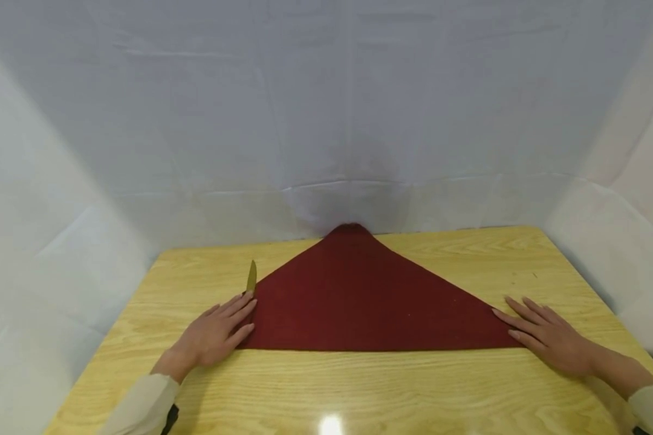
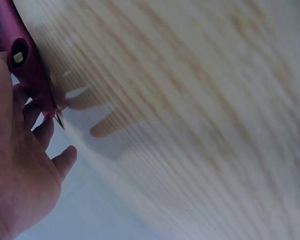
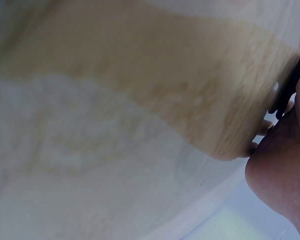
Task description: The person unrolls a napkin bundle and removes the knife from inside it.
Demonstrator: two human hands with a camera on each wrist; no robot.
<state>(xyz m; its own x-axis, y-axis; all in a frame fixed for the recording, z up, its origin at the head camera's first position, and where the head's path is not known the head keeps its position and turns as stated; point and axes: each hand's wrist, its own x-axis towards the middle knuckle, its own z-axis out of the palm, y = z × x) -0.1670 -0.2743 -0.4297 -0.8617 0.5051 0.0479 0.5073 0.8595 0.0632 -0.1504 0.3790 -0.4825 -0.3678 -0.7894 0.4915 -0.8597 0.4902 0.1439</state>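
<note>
A dark red cloth (image 1: 359, 296) lies on the wooden table (image 1: 359, 389) as a wide triangle, its peak at the far edge and its long straight side towards me. My left hand (image 1: 217, 332) rests with extended fingers on the left corner. Just beyond those fingertips a narrow, pointed olive-yellow strip (image 1: 252, 277) sticks up beside the cloth. In the left wrist view, the cloth (image 2: 35, 75) curls into a small hollow fold near the fingers. At the right corner, my right hand (image 1: 557, 338) lies with spread, straight fingers, their tips touching the cloth edge.
Pale sheeting (image 1: 326, 121) hangs behind the table and along both sides. The cloth's peak reaches the back edge, close to this sheeting. A bright light reflection (image 1: 331, 425) shows on the tabletop near the front.
</note>
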